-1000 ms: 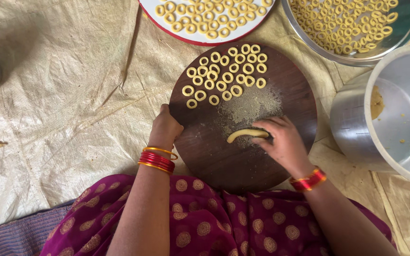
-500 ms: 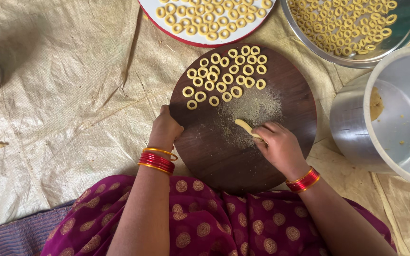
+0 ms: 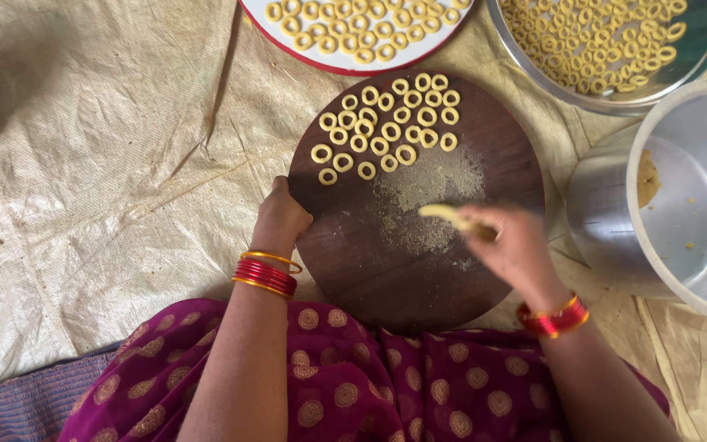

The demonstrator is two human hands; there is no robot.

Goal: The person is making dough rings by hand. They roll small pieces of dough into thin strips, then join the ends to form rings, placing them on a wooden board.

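A round dark wooden board (image 3: 386, 270) lies on the floor cloth in front of me. Several small yellow dough rings (image 3: 386, 127) sit in rows on its far half, with a dusting of flour (image 3: 431, 184) below them. My left hand (image 3: 280, 219) grips the board's left edge. Over the board's right side, my right hand (image 3: 509, 245) pinches a short rope of yellow dough (image 3: 443, 213), blurred by motion and lifted a little off the wood. Red and gold bangles circle both wrists.
A white, red-rimmed plate (image 3: 370, 67) of dough rings stands beyond the board. A steel plate (image 3: 701, 69) with more rings is at the top right. A large steel pot (image 3: 681, 205) stands at the right. A beige woven sheet (image 3: 108, 180) covers the floor.
My right hand has stopped rolling the dough flat on the board, picked the rope up by one end and shifted right. The left hand stays on the board's edge.
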